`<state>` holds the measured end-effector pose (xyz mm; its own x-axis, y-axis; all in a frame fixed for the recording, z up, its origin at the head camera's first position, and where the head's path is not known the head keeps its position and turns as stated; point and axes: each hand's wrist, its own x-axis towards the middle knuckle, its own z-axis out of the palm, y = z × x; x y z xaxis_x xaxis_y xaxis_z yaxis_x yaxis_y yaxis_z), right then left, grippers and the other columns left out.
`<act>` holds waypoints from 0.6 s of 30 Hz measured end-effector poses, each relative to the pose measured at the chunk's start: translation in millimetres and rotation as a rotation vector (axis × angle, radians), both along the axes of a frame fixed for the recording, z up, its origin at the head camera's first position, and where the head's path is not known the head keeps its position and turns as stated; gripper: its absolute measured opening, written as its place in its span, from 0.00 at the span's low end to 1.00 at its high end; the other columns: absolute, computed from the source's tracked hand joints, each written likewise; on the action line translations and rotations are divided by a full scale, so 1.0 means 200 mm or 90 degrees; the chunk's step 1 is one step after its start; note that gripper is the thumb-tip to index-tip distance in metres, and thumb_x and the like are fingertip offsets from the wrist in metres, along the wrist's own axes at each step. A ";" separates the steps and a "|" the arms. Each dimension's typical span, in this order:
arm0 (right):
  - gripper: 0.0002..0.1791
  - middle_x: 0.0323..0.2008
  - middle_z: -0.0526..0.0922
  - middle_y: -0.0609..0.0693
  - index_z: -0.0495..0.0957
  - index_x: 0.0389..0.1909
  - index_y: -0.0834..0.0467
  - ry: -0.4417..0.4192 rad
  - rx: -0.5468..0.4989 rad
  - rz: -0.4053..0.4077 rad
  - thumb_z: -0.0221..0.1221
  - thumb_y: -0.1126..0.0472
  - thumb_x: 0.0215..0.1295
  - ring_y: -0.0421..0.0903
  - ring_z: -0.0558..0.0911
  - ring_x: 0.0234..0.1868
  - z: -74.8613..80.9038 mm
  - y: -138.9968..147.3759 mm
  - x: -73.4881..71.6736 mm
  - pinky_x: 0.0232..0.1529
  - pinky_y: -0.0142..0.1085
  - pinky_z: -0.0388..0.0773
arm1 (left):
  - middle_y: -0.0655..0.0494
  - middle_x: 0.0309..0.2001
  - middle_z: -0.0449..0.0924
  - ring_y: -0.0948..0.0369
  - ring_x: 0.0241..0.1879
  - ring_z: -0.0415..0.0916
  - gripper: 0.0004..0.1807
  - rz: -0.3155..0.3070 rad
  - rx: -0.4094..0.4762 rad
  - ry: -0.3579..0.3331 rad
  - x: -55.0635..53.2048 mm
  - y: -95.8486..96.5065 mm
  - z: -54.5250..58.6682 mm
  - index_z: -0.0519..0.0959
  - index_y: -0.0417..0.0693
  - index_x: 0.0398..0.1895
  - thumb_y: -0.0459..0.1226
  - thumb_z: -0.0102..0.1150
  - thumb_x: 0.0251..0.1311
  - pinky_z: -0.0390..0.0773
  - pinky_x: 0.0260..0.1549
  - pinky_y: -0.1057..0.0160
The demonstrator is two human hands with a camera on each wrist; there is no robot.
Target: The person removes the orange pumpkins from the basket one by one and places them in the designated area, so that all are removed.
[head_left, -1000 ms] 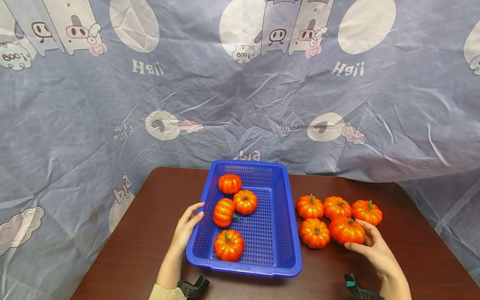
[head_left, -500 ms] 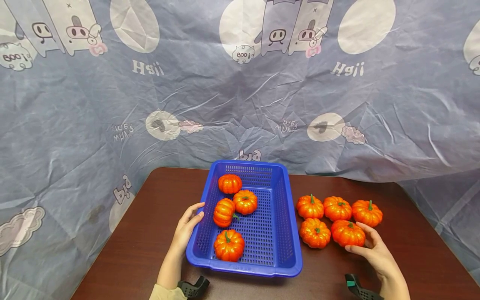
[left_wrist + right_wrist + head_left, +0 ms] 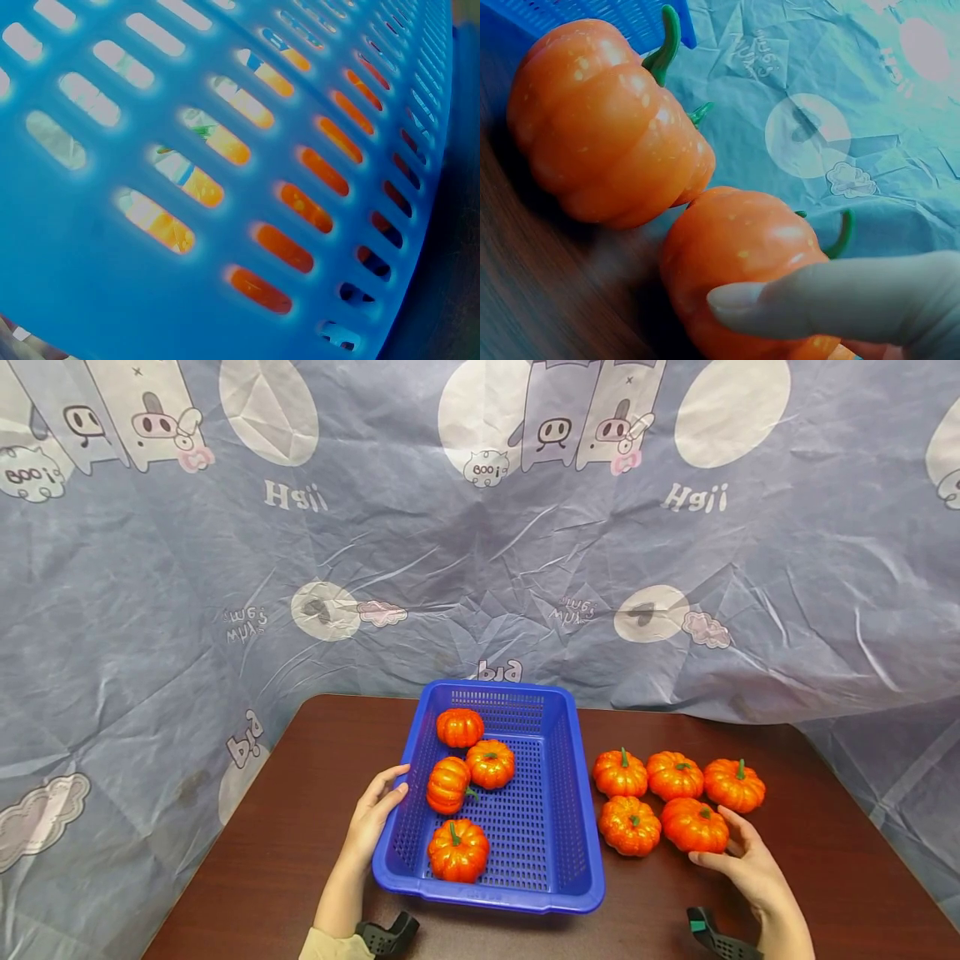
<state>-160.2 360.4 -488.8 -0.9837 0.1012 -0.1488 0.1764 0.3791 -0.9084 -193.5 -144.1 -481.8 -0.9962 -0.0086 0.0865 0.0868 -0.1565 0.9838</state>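
Note:
A blue plastic basket (image 3: 517,902) stands mid-table with several small orange pumpkins (image 3: 458,852) inside, mostly along its left side. My left hand (image 3: 372,814) holds the basket's left rim, thumb and fingertips at the edge. In the left wrist view, the slotted basket wall (image 3: 90,240) fills the frame and orange shows through its slots. My right hand (image 3: 750,860) grips a pumpkin (image 3: 693,827) from its right side, fingers behind and thumb in front. Up close in the right wrist view, the thumb (image 3: 802,300) lies across this pumpkin (image 3: 735,240).
To the right of the basket, several more pumpkins (image 3: 630,827) sit in two close rows on the brown table (image 3: 277,827). A grey-blue printed cloth (image 3: 480,568) hangs behind and around the table.
The gripped pumpkin has shifted slightly and tipped, its stem now lower and leaning away from its earlier position. My right hand has moved a little with it. The left hand and basket stay put.

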 end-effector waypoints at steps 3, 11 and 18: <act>0.57 0.67 0.47 0.71 0.34 0.71 0.67 -0.029 0.024 -0.003 0.67 0.64 0.52 0.35 0.67 0.50 0.02 0.00 -0.01 0.39 0.21 0.66 | 0.46 0.63 0.65 0.53 0.50 0.70 0.20 0.000 0.002 -0.003 0.00 0.00 0.00 0.69 0.39 0.60 0.35 0.49 0.66 0.75 0.44 0.62; 0.61 0.68 0.46 0.71 0.33 0.71 0.67 -0.098 0.059 -0.016 0.70 0.56 0.50 0.64 0.56 0.64 0.04 -0.01 -0.02 0.57 0.52 0.60 | 0.46 0.64 0.64 0.51 0.51 0.69 0.20 -0.001 0.000 -0.005 0.00 0.00 0.00 0.69 0.39 0.60 0.36 0.50 0.66 0.75 0.44 0.61; 0.61 0.67 0.45 0.73 0.33 0.71 0.67 -0.090 0.056 -0.014 0.69 0.57 0.51 0.65 0.55 0.64 0.05 -0.02 -0.03 0.59 0.56 0.57 | 0.46 0.64 0.65 0.51 0.52 0.69 0.20 -0.001 0.002 -0.003 0.00 0.00 0.00 0.68 0.39 0.60 0.35 0.49 0.66 0.74 0.45 0.62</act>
